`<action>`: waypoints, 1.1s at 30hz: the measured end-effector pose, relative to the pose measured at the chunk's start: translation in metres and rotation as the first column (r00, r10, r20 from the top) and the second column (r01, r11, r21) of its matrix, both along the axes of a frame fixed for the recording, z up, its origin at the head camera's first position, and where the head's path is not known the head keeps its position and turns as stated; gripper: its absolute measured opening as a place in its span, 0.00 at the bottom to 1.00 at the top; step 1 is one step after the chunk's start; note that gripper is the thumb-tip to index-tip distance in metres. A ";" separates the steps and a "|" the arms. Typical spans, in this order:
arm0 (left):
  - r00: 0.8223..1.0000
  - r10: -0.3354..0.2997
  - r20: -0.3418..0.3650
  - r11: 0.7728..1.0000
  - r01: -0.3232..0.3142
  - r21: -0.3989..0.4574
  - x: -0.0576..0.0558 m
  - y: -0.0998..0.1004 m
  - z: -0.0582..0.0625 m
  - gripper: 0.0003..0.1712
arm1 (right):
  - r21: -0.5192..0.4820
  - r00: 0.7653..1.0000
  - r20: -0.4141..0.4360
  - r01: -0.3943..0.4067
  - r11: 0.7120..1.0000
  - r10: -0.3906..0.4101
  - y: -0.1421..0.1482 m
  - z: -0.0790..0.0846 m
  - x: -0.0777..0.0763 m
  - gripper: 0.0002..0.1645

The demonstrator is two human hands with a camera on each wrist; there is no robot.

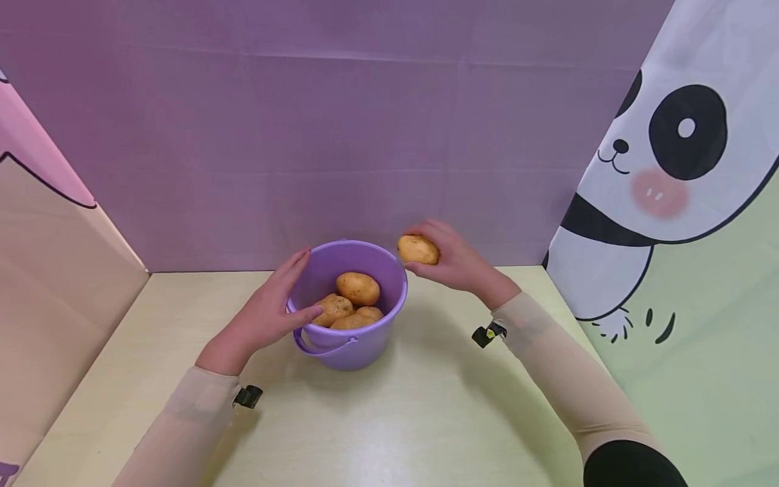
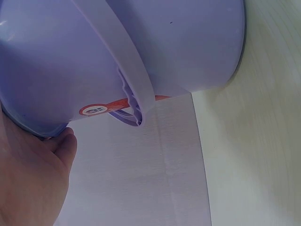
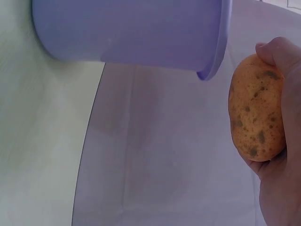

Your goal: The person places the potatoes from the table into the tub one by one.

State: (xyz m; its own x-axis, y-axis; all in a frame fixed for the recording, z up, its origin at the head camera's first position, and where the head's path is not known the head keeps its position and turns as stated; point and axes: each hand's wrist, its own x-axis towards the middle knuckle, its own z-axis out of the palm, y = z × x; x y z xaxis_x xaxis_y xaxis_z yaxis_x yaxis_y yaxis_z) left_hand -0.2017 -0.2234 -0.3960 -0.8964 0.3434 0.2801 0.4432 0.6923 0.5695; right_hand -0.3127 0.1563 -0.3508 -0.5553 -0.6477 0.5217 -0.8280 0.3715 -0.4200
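A purple bucket (image 1: 377,341) stands upright on the table, its handle (image 1: 328,352) hanging down at the front left. Several potatoes (image 1: 358,289) lie inside it. My left hand (image 1: 268,308) holds the bucket's left rim, with the thumb reaching over the edge; the left wrist view shows fingertips (image 2: 68,143) at the rim. Just right of the bucket, at about rim height, my right hand (image 1: 450,257) grips another potato (image 1: 418,250). Up close in the right wrist view, that potato (image 3: 256,108) has dark spots and is apart from the bucket wall (image 3: 136,33).
The pale wooden table (image 1: 389,433) runs back to a purple backdrop (image 1: 341,135). A panda print (image 1: 669,162) covers the right side panel, and a pink and beige panel (image 1: 55,284) stands at the left. A red label (image 2: 113,107) shows on the bucket.
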 end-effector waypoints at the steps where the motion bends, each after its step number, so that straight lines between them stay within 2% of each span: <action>1: 1.000 0.000 0.000 1.000 0.000 0.001 0.000 0.000 0.000 0.60 | -0.002 1.000 -0.001 -0.006 1.000 0.006 -0.002 0.001 0.001 0.27; 12: 1.000 0.001 0.001 1.000 -0.001 0.005 0.001 0.000 -0.001 0.60 | -0.005 0.997 0.005 -0.080 0.997 0.081 -0.024 0.007 0.008 0.29; 33: 1.000 -0.008 -0.004 1.000 0.008 0.010 0.001 0.001 0.001 0.59 | 0.067 0.985 0.050 -0.169 0.983 0.166 -0.053 0.012 0.020 0.30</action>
